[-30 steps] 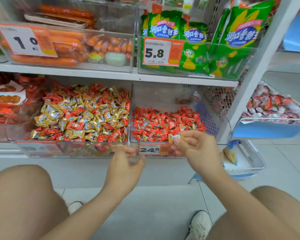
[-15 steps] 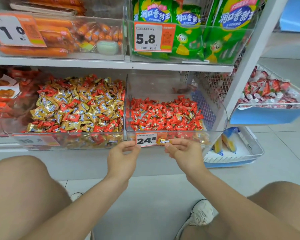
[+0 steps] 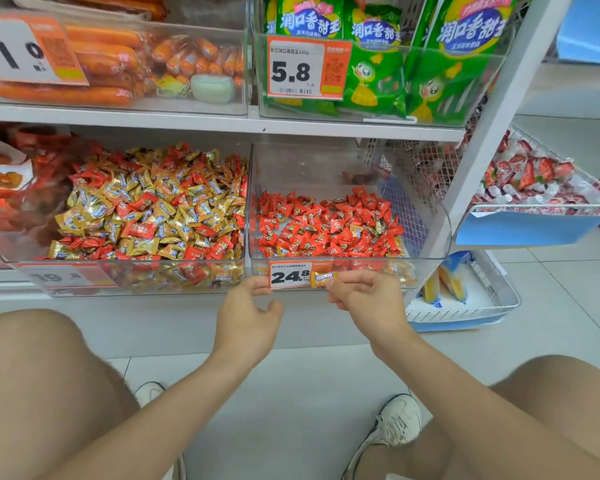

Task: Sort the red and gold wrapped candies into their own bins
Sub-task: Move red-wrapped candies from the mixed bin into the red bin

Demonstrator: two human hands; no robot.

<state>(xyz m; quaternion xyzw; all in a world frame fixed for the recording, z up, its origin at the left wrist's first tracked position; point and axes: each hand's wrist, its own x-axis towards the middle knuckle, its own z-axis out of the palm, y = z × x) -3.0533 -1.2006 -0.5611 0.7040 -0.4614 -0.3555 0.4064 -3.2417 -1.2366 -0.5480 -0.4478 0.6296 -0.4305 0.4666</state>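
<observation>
From my remote seat I see two bare knees nearest the camera, with white shoes (image 3: 397,422) on pale floor tiles between them. Both forearms reach forward. The left hand (image 3: 248,317) is loose and empty, fingers relaxed, its fingertips at the lower front of the right bin; I cannot tell whether they touch it. Just beside it, the right hand (image 3: 364,299) pinches one gold candy (image 3: 321,279) between thumb and fingertips, in front of the 24.8 price tag (image 3: 290,276). Behind the hands, two clear bins sit side by side on a low shelf. The left bin (image 3: 118,264) holds a mixed heap of gold and red candies. The right bin (image 3: 309,168) holds mostly red candies, with a few gold ones among them. On the shelf above are orange sausages (image 3: 94,64) and green snack packets (image 3: 378,81).
</observation>
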